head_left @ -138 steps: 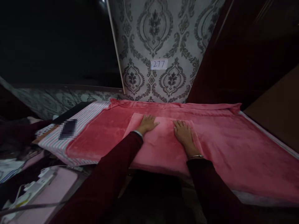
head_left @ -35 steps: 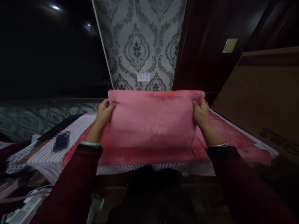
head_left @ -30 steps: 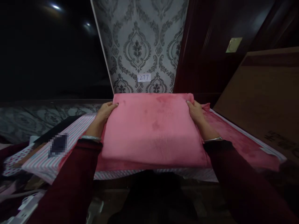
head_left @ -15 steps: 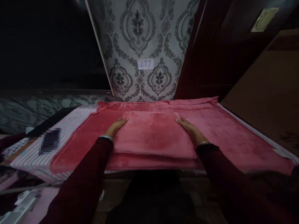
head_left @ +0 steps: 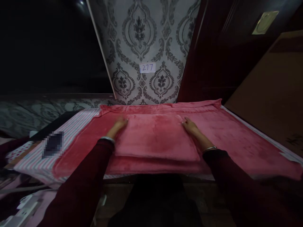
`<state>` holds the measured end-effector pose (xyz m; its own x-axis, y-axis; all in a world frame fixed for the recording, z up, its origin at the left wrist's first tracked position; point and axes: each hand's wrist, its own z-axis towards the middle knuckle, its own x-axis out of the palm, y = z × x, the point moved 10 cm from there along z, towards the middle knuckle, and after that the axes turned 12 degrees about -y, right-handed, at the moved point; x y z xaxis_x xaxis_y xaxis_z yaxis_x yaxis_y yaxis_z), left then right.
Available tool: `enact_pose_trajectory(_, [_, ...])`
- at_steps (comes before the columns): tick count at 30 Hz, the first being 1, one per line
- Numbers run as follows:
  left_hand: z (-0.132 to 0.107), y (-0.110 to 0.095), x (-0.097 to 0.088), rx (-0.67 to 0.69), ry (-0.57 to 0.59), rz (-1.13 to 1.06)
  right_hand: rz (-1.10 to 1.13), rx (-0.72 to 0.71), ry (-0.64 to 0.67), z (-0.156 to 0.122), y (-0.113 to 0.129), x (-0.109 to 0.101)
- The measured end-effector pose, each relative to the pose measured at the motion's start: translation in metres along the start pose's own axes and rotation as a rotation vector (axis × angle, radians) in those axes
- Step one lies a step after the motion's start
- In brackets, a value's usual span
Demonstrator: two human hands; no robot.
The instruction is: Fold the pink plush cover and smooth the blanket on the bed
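A folded pink plush cloth (head_left: 156, 138), roughly rectangular, lies flat on a larger pink plush blanket (head_left: 227, 138) spread over the table. My left hand (head_left: 120, 123) is at the folded cloth's far left corner, its fingers smeared by motion. At the far right corner is my right hand (head_left: 189, 125), fingers bent in and closed at the cloth's edge; the fingertips are partly hidden. Both wrists carry silvery bangles, below dark red sleeves.
A striped cloth (head_left: 78, 124) covers the table's left part, with a blurred-out dark item (head_left: 53, 145) on it. A large dark screen (head_left: 52, 47) stands back left. A cardboard box (head_left: 274, 85) leans at right. A white power strip (head_left: 23, 209) lies low at left.
My right hand's fingers have curled in from lying along the folded cloth's side. My left hand has blurred at its corner. The view has shifted slightly; the folded cloth keeps its place.
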<state>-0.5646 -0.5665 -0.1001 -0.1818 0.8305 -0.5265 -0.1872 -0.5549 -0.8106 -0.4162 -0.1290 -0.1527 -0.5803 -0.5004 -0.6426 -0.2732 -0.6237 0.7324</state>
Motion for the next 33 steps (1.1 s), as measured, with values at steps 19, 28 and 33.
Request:
enact_pose_trajectory(19, [-0.017, -0.030, 0.120, 0.477, 0.187, 0.713, -0.476, -0.546, -0.001, -0.028, 0.095, 0.095])
enact_pose_trajectory(28, [-0.001, -0.010, 0.084, 0.273, 0.070, 0.713, -0.467, -0.403, -0.059, -0.006, 0.066, 0.070])
enact_pose_trajectory(33, [-0.004, -0.008, 0.073, 0.178, 0.041, 0.681, -0.394, -0.230, -0.059, 0.003, 0.038, 0.059])
